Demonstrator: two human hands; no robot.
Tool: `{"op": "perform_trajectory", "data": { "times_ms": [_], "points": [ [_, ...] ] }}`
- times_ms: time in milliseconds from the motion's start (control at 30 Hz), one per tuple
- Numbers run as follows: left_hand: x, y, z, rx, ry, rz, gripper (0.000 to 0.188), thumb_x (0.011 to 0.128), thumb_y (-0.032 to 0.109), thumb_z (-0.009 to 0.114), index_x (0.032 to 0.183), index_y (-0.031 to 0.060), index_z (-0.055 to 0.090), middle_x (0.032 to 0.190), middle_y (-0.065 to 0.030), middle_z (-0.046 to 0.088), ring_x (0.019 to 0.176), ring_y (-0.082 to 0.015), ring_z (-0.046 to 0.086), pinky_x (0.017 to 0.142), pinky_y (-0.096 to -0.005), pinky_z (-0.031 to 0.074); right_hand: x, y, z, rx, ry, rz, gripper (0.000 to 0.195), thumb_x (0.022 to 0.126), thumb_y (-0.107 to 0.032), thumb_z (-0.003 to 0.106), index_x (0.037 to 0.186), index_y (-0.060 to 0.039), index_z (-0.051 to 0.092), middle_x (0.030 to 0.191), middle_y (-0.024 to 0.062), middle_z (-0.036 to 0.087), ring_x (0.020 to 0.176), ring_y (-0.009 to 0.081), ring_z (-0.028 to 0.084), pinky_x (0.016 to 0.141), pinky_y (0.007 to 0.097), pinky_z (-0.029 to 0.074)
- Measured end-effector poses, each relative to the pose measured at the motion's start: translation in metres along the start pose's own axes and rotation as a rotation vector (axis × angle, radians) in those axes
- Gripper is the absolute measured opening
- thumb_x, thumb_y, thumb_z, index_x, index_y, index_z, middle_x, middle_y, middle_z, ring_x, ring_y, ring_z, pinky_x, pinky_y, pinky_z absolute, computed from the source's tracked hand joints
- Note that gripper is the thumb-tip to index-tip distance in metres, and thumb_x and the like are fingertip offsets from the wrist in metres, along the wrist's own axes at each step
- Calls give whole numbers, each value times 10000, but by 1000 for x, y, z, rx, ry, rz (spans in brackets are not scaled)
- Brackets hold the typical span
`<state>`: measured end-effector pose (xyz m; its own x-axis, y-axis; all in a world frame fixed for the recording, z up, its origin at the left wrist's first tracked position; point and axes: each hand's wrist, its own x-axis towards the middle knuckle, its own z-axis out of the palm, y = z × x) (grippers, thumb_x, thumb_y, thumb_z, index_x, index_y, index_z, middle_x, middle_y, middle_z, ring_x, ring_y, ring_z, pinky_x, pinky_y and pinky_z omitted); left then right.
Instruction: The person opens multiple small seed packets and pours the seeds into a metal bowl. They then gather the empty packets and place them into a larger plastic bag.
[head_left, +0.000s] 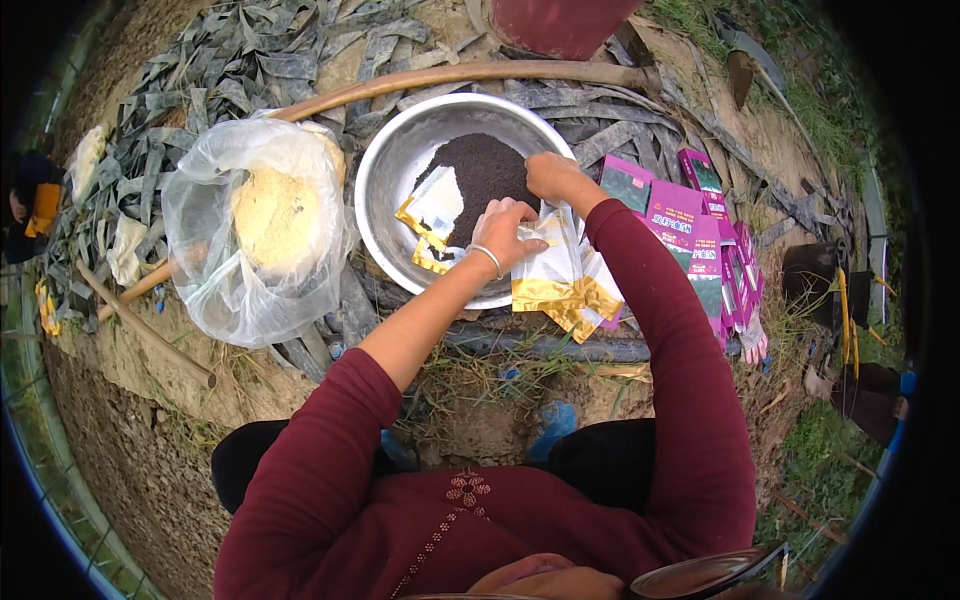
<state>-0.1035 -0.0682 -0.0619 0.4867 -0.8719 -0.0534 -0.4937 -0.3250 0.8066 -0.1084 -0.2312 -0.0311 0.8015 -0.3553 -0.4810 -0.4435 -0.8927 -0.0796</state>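
A wide metal basin holds a heap of dark seed-like grains. Torn white-and-gold packets lie inside it at the left, with grains spilled on them. Over the basin's right rim is a white-and-gold foil packet. My left hand, wearing a pale bangle, grips that packet's left side. At its top edge the fingers of my right hand are closed; the fingertips are partly hidden. More gold-ended packets lie underneath, beside printed purple boxes.
Left of the basin, an open clear plastic bag contains yellow powder. A long wooden handle curves behind the basin. Grey flat strips cover the ground. A dark red bucket stands behind; a stick lies left.
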Motion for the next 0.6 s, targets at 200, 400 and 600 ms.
{"op": "perform_trajectory", "data": {
  "times_ms": [200,400,600],
  "points": [
    [8,3,-7,-95,-165,-126,319,673,217,760,909,61,612,785,-64,618,756,-200,575,725,-306,455,2,-5,3,-15,-47,-2,263,765,-123,512,935,2,670,970,220,637,934,337,623,810,410,484],
    [16,-19,3,-513,-311,-208,264,751,123,706,976,13,619,804,-33,647,714,-99,579,686,-244,453,-1,-8,4,12,2,-45,254,761,-114,510,916,6,671,955,226,637,921,345,623,796,416,486],
    [17,-2,-2,-723,-390,-331,190,782,70,667,948,-2,608,879,-51,653,809,-97,602,753,-237,460,1,-10,4,57,-35,-25,261,751,-118,514,919,9,668,971,225,634,934,345,619,796,413,485]
  ]
}}
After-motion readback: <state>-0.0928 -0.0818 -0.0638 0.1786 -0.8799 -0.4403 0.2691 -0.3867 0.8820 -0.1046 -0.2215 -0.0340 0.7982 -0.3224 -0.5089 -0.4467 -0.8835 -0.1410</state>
